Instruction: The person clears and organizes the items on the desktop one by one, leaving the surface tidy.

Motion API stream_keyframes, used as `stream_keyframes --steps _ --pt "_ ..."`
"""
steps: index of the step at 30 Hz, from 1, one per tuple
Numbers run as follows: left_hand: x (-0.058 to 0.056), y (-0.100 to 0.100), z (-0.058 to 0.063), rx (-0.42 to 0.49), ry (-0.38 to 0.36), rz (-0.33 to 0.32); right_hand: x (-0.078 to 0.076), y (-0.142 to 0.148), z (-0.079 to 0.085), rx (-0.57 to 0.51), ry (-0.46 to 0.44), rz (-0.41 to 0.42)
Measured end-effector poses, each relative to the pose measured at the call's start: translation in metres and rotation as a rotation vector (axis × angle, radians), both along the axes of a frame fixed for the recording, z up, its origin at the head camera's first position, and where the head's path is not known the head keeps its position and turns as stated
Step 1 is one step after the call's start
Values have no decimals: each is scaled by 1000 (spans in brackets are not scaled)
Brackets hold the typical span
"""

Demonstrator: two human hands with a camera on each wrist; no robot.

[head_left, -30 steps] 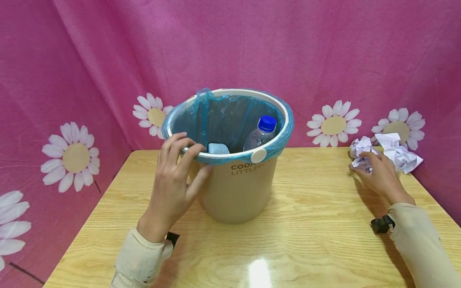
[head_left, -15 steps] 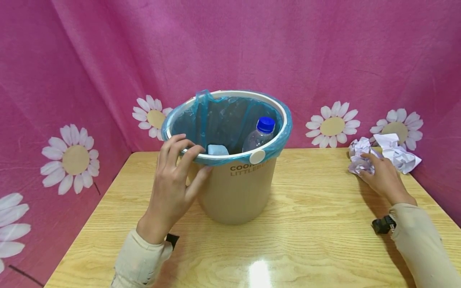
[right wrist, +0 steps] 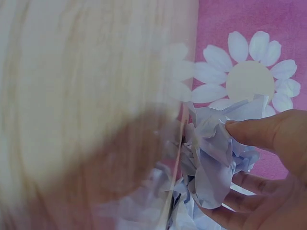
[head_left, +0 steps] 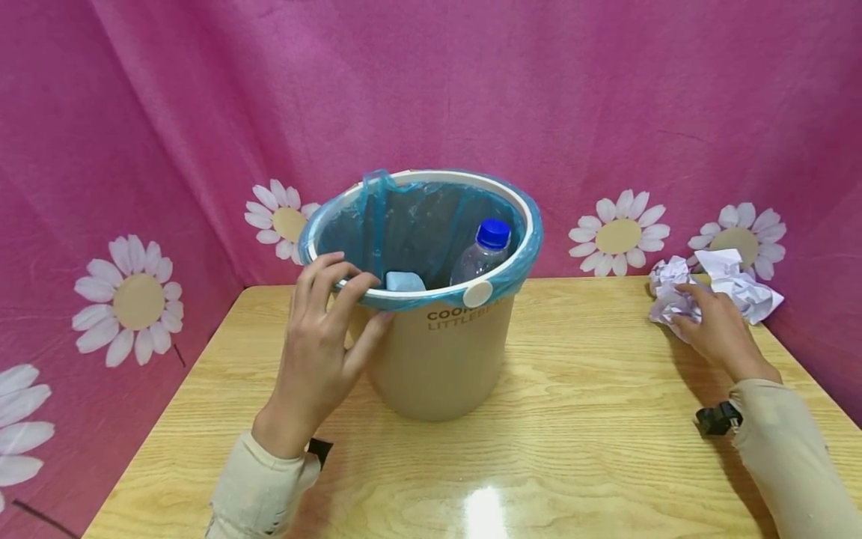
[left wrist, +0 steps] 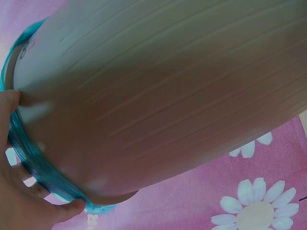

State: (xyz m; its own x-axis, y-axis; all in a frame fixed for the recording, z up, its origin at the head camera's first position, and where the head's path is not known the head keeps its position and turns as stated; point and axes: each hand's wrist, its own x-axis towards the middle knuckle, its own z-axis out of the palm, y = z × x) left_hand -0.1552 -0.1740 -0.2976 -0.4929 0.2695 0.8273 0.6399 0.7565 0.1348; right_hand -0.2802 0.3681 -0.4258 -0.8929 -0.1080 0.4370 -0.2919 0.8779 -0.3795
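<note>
A beige bin (head_left: pixel 438 367) stands on the table, lined with a blue plastic bag (head_left: pixel 431 217) folded over its white rim. Inside, a clear bottle (head_left: pixel 480 260) with a blue cap leans near the right wall, and a light blue object (head_left: pixel 404 281) shows beside it. My left hand (head_left: pixel 319 337) holds the near-left rim, thumb outside and fingers over the edge; the left wrist view shows the hand on the bag-covered rim (left wrist: pixel 45 170). At the far right, my right hand (head_left: pixel 723 329) grips a crumpled paper ball (head_left: pixel 673 305), its thumb pressing the paper (right wrist: pixel 213 158) in the right wrist view.
Another crumpled paper (head_left: pixel 744 288) lies just beyond the right hand, near the table's right edge. A pink cloth (head_left: pixel 431 90) with white daisies rises behind and along both sides of the wooden table (head_left: pixel 572 449).
The right thumb and fingers have drawn in on the paper ball, which has shifted slightly. My left hand keeps its hold on the rim.
</note>
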Motion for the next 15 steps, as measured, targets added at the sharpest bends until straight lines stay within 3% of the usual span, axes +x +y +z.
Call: stream_keyframes --steps 15 --pt "1 0 0 5 -2 8 4 -4 10 -4 20 -12"
